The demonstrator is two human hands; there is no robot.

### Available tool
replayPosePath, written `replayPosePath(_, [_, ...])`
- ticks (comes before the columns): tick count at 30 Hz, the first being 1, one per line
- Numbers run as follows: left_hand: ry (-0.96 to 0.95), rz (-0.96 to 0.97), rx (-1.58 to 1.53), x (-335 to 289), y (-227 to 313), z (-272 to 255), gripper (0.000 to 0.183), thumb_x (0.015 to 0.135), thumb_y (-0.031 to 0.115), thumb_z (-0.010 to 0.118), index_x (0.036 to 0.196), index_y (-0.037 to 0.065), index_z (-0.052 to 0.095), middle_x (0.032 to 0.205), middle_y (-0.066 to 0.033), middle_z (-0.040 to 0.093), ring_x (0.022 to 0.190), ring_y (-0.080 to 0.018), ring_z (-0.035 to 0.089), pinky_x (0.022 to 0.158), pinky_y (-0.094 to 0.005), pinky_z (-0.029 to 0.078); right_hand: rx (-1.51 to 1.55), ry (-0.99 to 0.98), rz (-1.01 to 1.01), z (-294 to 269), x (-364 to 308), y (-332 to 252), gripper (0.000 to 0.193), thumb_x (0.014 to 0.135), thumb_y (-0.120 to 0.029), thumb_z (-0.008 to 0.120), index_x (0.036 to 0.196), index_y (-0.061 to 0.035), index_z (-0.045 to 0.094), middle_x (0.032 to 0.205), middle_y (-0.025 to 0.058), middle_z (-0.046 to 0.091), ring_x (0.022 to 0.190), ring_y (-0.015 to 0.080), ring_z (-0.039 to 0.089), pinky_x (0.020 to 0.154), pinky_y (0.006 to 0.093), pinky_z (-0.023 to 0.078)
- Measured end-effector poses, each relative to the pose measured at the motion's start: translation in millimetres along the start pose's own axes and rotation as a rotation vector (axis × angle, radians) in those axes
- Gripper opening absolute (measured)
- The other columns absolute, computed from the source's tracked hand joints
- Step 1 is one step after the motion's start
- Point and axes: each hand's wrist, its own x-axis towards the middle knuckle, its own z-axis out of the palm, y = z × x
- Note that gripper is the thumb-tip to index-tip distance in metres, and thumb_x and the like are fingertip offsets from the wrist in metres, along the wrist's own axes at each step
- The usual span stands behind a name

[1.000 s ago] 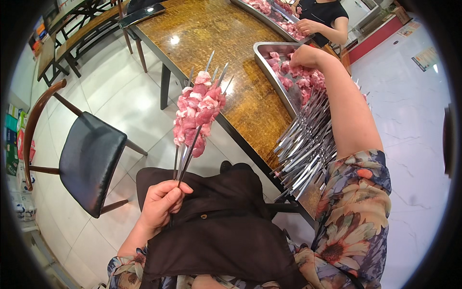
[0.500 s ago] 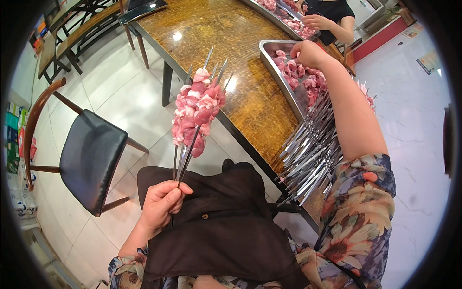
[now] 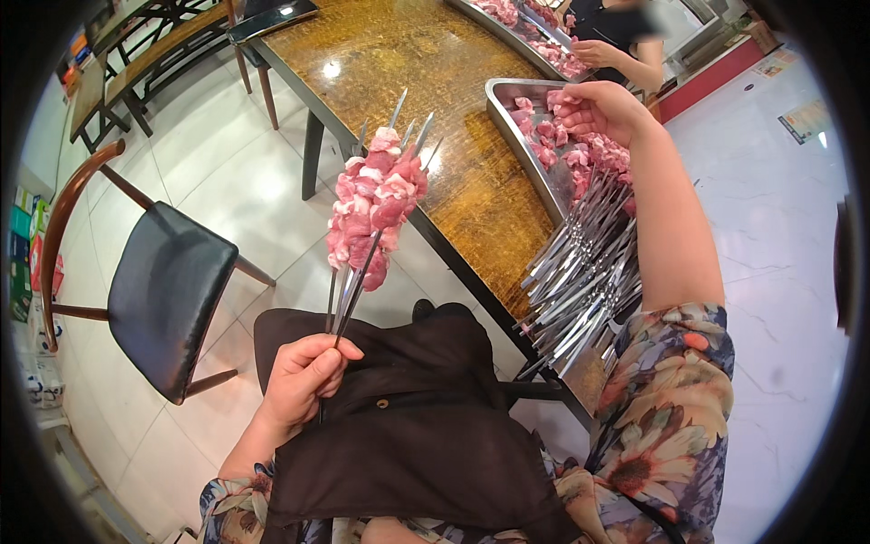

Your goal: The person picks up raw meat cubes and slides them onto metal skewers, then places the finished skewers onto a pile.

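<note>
In the head view, the nearer metal tray [image 3: 518, 148] served as the landmark, standing on the wooden table [image 3: 399, 54]. To the left of this tray and nearer the wearer, the left hand [image 3: 308, 372] was closed round the lower ends of a few loaded skewers [image 3: 373, 208]; meat packed their upper part, with bare points rising above it. Over the tray's far part, the right hand [image 3: 607, 109] had its fingers half curled beside the loose meat [image 3: 548, 145]; whether they pinched a piece could not be told.

The held bunch looked well filled, a part of the work judged done. Plenty of unthreaded meat lay in the tray. Across its near end, a heap of skewers [image 3: 580, 272] fanned toward the wearer, bare at the near ends; the forearm and overlap hid how many carried meat. Beyond the tray, a co-worker's hand [image 3: 594, 54] was at a second tray [image 3: 533, 60] of meat, so the work seemed far from finished.

No writing could be read on the metal tray. Well to its right, a printed sheet [image 3: 805, 122] was too small to read; far to its left, coloured packages [image 3: 20, 218] were equally unclear.
</note>
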Motion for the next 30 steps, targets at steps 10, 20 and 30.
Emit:
replayPosePath(10, [-0.011,-0.036,0.301,-13.1,6.0,39.3,0.021,0.093,0.014,0.049,0.099,-0.003,0.061,0.059,0.0055,0.042,0.050,-0.0017,0.033,0.045,-0.0183,0.024,0.728,-0.017,-0.462,69.9,-96.0,17.2,0.027,0.095,-0.019,0.044,0.104,0.0047,0.052,0.099,0.0188,0.062,0.092,0.0257,0.063,0.081,0.0346,0.053])
replayPosePath(20, [-0.017,-0.058,0.342,-38.0,3.4,75.9,0.024,0.094,0.020,0.049,0.101,-0.002,0.059,0.063,0.0059,0.041,0.052,-0.0019,0.033,0.046,-0.0177,0.026,0.970,-0.123,-0.665,141.5,-165.9,21.9,0.024,0.096,-0.020,0.042,0.101,0.0017,0.053,0.092,0.0188,0.063,0.083,0.0268,0.065,0.073,0.0367,0.053])
replayPosePath(30, [0.089,-0.067,0.332,-57.5,3.7,95.4,0.023,0.095,0.018,0.048,0.105,0.000,0.058,0.063,0.0076,0.039,0.051,-0.0005,0.031,0.045,-0.0163,0.025,0.924,-0.185,-0.709,149.2,-184.3,19.7,0.022,0.097,-0.020,0.042,0.098,-0.0010,0.053,0.087,0.0128,0.064,0.076,0.0226,0.066,0.067,0.0296,0.052])
